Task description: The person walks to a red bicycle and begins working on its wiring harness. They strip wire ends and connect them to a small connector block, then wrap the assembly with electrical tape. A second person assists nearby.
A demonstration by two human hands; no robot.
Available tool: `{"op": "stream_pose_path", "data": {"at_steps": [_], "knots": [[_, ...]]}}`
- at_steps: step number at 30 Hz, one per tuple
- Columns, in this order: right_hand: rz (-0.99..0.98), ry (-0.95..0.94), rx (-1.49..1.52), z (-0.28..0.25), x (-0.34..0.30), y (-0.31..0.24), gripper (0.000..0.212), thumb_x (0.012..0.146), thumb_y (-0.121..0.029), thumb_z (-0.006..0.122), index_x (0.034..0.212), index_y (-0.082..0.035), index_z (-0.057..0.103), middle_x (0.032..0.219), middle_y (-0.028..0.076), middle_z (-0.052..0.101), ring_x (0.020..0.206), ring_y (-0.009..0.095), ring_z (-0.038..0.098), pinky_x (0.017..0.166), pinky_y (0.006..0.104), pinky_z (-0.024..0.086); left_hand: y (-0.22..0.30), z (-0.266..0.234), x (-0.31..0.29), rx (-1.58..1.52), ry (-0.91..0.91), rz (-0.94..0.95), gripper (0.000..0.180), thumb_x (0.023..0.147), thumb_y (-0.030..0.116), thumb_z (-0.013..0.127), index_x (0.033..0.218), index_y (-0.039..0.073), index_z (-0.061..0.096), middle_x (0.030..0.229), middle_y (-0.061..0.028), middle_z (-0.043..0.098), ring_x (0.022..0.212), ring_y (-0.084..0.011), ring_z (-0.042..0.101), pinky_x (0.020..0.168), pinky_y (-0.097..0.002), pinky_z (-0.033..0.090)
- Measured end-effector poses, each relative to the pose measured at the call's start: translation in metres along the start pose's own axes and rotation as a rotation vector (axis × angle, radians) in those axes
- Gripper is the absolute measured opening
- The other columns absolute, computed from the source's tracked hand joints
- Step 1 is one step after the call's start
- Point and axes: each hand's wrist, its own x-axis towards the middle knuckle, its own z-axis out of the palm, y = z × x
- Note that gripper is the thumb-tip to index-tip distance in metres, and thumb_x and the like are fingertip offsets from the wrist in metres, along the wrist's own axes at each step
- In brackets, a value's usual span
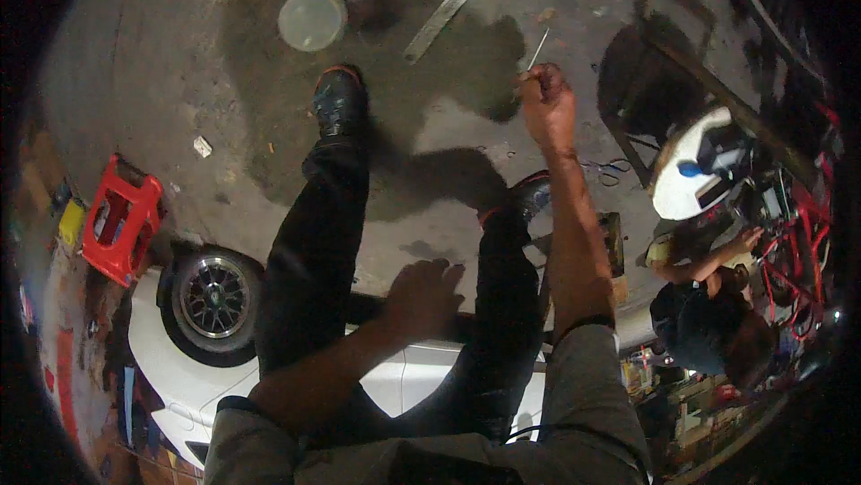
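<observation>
My right hand [549, 104] is closed in a fist, stretched out over the concrete floor. From it sticks a thin metal rod [540, 47], pointing away from me; its other end is hidden in my fingers. My left hand [426, 295] hovers between my legs with its fingers apart and nothing in them. On the far floor lies a large adjustable wrench [448, 14], left of the rod. Farther left stands a round container [312, 20] with a pale top. A pair of small scissors or pliers [610, 169] lies right of my right forearm.
A red plastic stool [148, 202] is at the left, near the wheel [213, 298] of a white car [395, 386]. At the right another person [713, 328] is beside a round white tabletop [677, 184] and a dark frame [717, 81]. A dark wet-looking patch covers the floor ahead.
</observation>
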Motion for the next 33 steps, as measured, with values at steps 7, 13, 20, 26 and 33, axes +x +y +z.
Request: {"op": "stream_pose_path", "data": {"at_steps": [7,13,20,26,33], "knots": [[-0.081,0.095,0.494,-0.058,-0.086,-0.065,0.008,0.084,0.002,0.049,0.089,-0.004,0.052,0.078,0.001,0.055,0.072,0.009,0.051,0.065,0.0220,0.044,-0.035,0.060,0.011,0.135,0.162,-0.033,0.038,0.081,0.025,0.056,0.112,0.004,0.053,0.104,-0.0176,0.058,0.093,-0.0334,0.058,0.082,-0.0452,0.046],[-0.046,0.221,0.520,-0.141,-0.197,-0.082,0.017,0.082,0.003,0.051,0.098,-0.003,0.053,0.076,0.002,0.055,0.069,0.010,0.052,0.062,0.0237,0.044,-0.076,0.114,-0.042,0.753,-0.175,0.074,0.034,0.077,0.025,0.056,0.102,0.003,0.054,0.094,-0.0180,0.057,0.080,-0.0344,0.057,0.068,-0.0484,0.046],[0.085,0.476,0.653,-0.225,-0.345,-0.037,0.014,0.082,-0.008,0.058,0.095,-0.003,0.060,0.078,0.013,0.063,0.069,0.021,0.062,0.064,0.0304,0.047,-0.034,0.149,-0.141,1.148,-0.744,0.254,0.025,0.082,0.026,0.051,0.099,0.008,0.056,0.089,-0.0153,0.058,0.082,-0.0323,0.059,0.068,-0.0472,0.046],[0.063,0.747,0.467,-0.292,-0.429,0.009,0.016,0.080,-0.009,0.060,0.096,-0.006,0.061,0.080,0.015,0.063,0.073,0.030,0.063,0.066,0.0337,0.049,0.064,0.138,-0.129,1.319,-0.796,0.335,0.031,0.077,0.029,0.060,0.099,0.009,0.056,0.090,-0.0145,0.058,0.082,-0.0326,0.058,0.066,-0.0466,0.047],[0.073,0.793,0.180,-0.335,-0.460,0.043,0.018,0.085,-0.022,0.057,0.098,-0.011,0.062,0.084,0.014,0.064,0.075,0.033,0.062,0.066,0.0402,0.049,0.129,0.188,-0.106,1.128,-0.449,0.513,0.027,0.079,0.017,0.056,0.102,0.003,0.053,0.096,-0.0172,0.054,0.087,-0.0324,0.054,0.074,-0.0453,0.046]]}}
